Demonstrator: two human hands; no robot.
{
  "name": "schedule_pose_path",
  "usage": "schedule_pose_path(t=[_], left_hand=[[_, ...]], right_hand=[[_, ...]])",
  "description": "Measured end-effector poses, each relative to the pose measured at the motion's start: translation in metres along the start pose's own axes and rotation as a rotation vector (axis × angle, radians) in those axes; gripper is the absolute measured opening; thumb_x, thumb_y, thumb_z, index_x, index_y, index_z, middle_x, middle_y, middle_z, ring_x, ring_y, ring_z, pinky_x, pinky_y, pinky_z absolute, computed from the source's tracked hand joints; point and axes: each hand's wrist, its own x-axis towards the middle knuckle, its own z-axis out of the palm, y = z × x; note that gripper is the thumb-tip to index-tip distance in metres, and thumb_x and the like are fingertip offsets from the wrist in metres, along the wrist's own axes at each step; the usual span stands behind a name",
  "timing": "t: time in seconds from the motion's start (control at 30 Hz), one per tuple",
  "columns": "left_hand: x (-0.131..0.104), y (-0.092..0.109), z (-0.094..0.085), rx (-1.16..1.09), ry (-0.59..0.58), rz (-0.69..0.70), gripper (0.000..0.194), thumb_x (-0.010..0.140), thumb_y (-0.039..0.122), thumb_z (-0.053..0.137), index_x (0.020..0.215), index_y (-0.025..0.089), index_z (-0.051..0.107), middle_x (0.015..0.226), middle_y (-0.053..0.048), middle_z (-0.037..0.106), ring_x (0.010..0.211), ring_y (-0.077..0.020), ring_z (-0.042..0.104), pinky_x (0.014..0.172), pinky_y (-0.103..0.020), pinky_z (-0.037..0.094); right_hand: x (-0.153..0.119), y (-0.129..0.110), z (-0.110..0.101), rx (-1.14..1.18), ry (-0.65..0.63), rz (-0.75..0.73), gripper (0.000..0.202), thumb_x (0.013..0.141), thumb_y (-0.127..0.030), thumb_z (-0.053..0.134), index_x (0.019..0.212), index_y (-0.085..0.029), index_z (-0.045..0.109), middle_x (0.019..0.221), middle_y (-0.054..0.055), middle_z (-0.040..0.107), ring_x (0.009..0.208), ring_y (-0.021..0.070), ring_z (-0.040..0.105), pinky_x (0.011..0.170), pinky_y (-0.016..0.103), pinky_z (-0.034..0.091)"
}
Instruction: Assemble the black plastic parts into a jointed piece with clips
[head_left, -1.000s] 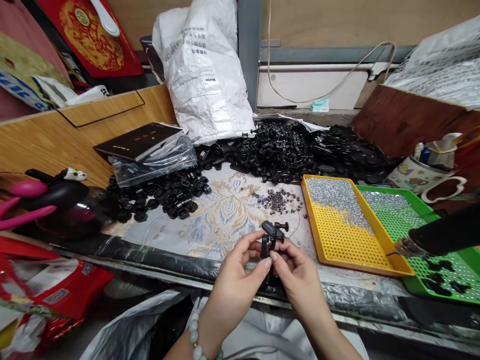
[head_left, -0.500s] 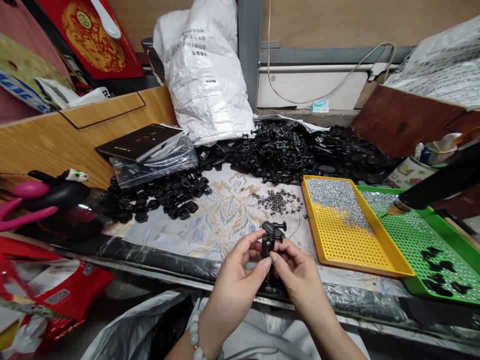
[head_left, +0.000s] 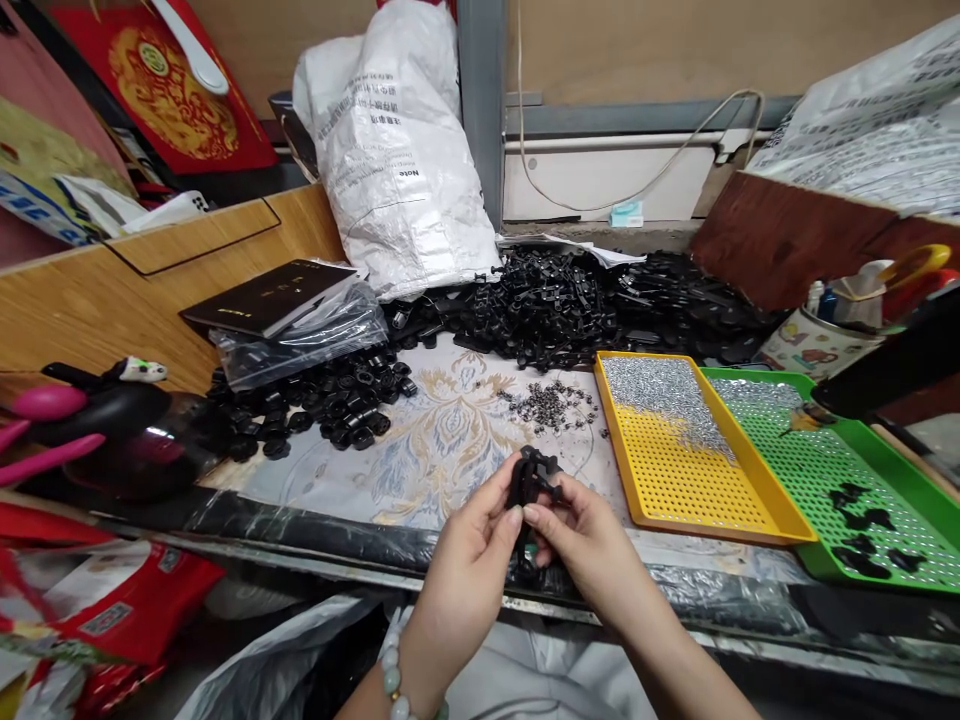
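A small black plastic assembly [head_left: 527,485] is held between both hands at the table's front edge. My left hand [head_left: 472,550] grips its left side with thumb and fingers; a bead bracelet circles that wrist. My right hand [head_left: 589,535] pinches the assembly from the right, its thumb near the left thumb. Beyond the hands, small metal pieces [head_left: 551,405] lie scattered on the patterned table cover [head_left: 442,440]. The lower part of the assembly is dark and hard to make out.
To the right are a yellow tray [head_left: 720,500] with silvery pieces, a green tray [head_left: 817,470] and a dark tool [head_left: 892,350]. Black parts [head_left: 555,310] are heaped at the back, black rings [head_left: 352,400] at left. A white sack [head_left: 405,170] stands behind.
The black assembly has turned in my hands, and its protruding top end now points differently. Both hands stay closed on it. The whole view has shifted slightly.
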Motion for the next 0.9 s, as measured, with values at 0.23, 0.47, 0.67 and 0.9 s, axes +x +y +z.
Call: schedule_pose_path(t=[0.23, 0.47, 0.67, 0.9], left_hand=[[0.000, -0.004, 0.001, 0.090, -0.039, -0.013, 0.053, 0.082, 0.015, 0.044, 0.132, 0.028, 0.031, 0.139, 0.003, 0.029, 0.127, -0.0094, 0.029, 0.101, -0.014, 0.032], [0.005, -0.005, 0.005, -0.074, 0.032, -0.045, 0.041, 0.079, 0.025, 0.053, 0.119, 0.016, 0.045, 0.127, -0.008, 0.047, 0.120, -0.0173, 0.041, 0.096, -0.021, 0.040], [0.005, -0.015, 0.000, 0.020, 0.079, -0.001, 0.040, 0.082, 0.026, 0.047, 0.119, 0.013, 0.042, 0.126, -0.011, 0.046, 0.118, -0.0182, 0.043, 0.099, -0.026, 0.038], [-0.002, -0.014, -0.013, 0.340, -0.041, 0.068, 0.044, 0.086, 0.028, 0.040, 0.130, 0.023, 0.033, 0.138, -0.005, 0.032, 0.126, -0.0166, 0.033, 0.106, -0.029, 0.029]], right_hand=[[0.001, -0.007, -0.005, -0.033, 0.016, 0.095, 0.036, 0.066, -0.041, 0.062, 0.074, -0.011, 0.043, 0.063, -0.002, 0.044, 0.049, 0.0047, 0.044, 0.041, 0.015, 0.042], [0.000, -0.007, -0.003, -0.261, 0.031, 0.077, 0.025, 0.075, -0.035, 0.052, 0.072, -0.012, 0.043, 0.061, -0.002, 0.041, 0.048, 0.0049, 0.043, 0.041, 0.014, 0.041], [0.002, -0.005, 0.000, -0.380, -0.006, 0.141, 0.018, 0.078, -0.028, 0.047, 0.074, -0.012, 0.041, 0.061, -0.003, 0.040, 0.048, 0.0046, 0.042, 0.042, 0.015, 0.042], [0.005, -0.012, -0.003, -0.443, -0.053, 0.188, 0.018, 0.080, -0.026, 0.045, 0.072, -0.013, 0.037, 0.059, -0.004, 0.041, 0.043, 0.0048, 0.045, 0.039, 0.013, 0.037]])
